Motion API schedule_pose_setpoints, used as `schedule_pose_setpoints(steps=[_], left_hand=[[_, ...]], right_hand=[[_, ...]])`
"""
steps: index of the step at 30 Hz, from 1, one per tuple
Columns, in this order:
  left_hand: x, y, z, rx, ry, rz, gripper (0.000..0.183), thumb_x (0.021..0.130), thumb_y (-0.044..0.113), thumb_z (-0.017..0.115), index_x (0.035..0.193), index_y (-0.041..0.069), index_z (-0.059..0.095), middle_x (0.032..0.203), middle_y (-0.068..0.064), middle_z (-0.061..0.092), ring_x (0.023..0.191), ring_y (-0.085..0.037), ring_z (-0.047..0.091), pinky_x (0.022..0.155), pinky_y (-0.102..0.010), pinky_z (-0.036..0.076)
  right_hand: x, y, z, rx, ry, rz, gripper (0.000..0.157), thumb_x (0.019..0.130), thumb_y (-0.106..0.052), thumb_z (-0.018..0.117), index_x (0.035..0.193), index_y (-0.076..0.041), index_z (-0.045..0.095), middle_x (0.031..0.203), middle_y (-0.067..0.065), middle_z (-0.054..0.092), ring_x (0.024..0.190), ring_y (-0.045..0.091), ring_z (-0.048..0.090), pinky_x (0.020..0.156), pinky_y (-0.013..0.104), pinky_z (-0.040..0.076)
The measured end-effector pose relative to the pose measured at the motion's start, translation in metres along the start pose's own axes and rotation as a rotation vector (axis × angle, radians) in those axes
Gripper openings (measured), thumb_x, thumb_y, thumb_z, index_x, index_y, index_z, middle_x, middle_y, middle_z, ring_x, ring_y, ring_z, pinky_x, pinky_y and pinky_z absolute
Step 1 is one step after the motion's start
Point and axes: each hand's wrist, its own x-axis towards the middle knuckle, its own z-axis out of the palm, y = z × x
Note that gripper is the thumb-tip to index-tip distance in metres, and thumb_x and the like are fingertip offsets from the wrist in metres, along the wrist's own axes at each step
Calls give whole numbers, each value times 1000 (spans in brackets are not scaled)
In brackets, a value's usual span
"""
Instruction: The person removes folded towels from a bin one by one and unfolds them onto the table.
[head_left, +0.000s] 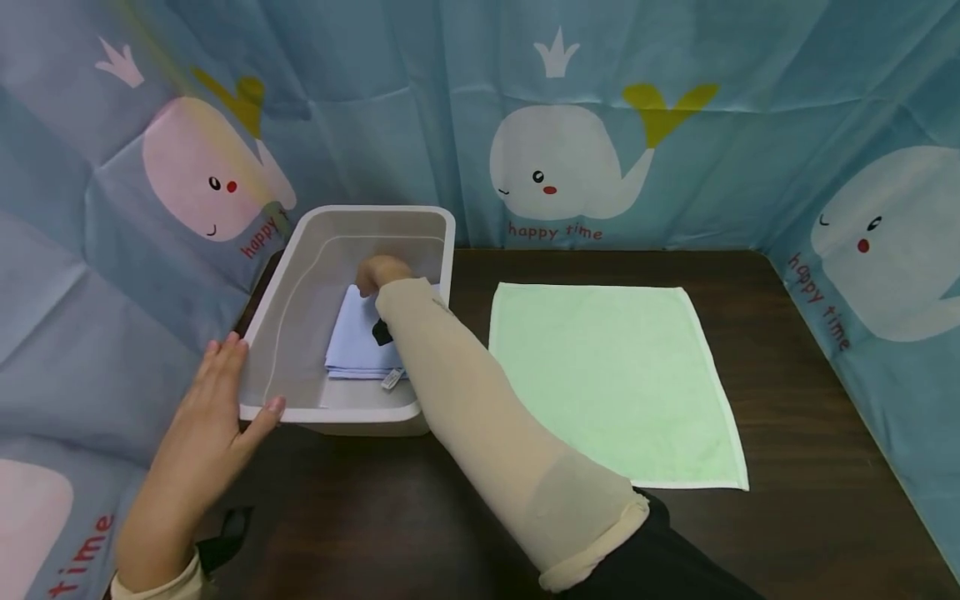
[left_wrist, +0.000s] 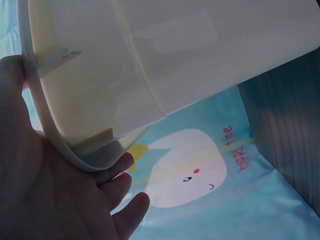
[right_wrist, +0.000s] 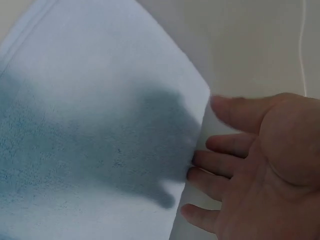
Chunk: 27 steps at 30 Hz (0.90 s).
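Note:
A pale grey plastic bin (head_left: pixel 292 333) stands at the left of the table. Inside it lies a folded light-blue towel (head_left: pixel 352 337) with a small white tag (head_left: pixel 392 379) at its front edge. My right hand (head_left: pixel 382 273) reaches down into the bin at the towel's far end. In the right wrist view, the fingertips of the right hand (right_wrist: pixel 265 165) lie right at the edge of the blue towel (right_wrist: pixel 100 125), fingers loosely spread. My left hand (head_left: pixel 206 425) rests against the bin's near left corner, thumb at the front rim and fingers along the left side.
A light-green towel (head_left: pixel 615 383) lies spread flat on the dark wooden table (head_left: pixel 360 508), right of the bin. Behind and along both sides hangs a blue curtain (head_left: pixel 375 125) printed with whales. My right forearm, in a cream sleeve (head_left: pixel 495 400), crosses the bin's right rim.

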Motion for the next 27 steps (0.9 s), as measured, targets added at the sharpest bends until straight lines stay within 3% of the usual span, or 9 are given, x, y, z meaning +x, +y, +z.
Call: schedule_pose_setpoints(steps=[2,6,11,16,18,22,25,27], left_hand=[[0,0,0,4,-7,-5,81,93,39,54,152,4,11,160,-16,10,150,-32,0,122,-46,-3],[-1,0,1,9,-18,-13,81,93,40,53,152,4,10,160,-16,8,150,-32,-1,122,-46,-5],[-3,-1,1,14,0,-6,80,93,39,54,151,3,12,160,-17,10,149,-33,1,122,-45,-4],[-4,-1,1,9,2,-9,81,92,38,55,151,3,12,160,-17,10,150,-33,1,122,-45,-4],[-3,0,1,8,0,-12,81,92,38,55,152,4,12,160,-16,10,150,-33,0,122,-45,-5],[-2,0,1,12,19,2,80,92,38,55,151,3,14,160,-17,12,149,-33,3,123,-43,-3],[-1,1,1,10,24,4,80,92,38,55,151,3,14,159,-17,13,150,-33,3,123,-42,-3],[-1,2,1,10,18,0,80,92,38,55,151,3,14,160,-17,12,150,-32,2,123,-43,-3]], right_hand=[[-2,0,3,-35,9,1,28,90,-35,60,115,-25,64,110,-11,53,95,6,49,77,19,45],[-5,-2,8,5,29,37,35,87,-38,64,120,-27,63,124,-14,54,106,5,51,91,22,48],[-4,-4,11,-125,49,-12,36,88,-43,60,121,-27,63,127,-15,54,110,3,50,94,19,45],[-4,-6,9,-55,25,1,35,86,-41,65,118,-27,65,127,-15,56,112,2,52,97,20,45],[-3,-7,8,-2,17,18,33,84,-39,67,114,-26,68,124,-14,59,108,3,54,94,21,47],[-2,-6,7,-18,4,2,28,85,-38,68,108,-24,70,103,-11,63,91,5,56,80,21,49],[0,-5,7,-65,-2,-39,20,85,-40,66,83,-20,70,78,-7,57,73,7,52,66,21,43],[1,-4,8,-70,-3,-58,29,85,-41,65,68,-18,62,67,-5,50,65,8,48,61,22,40]])
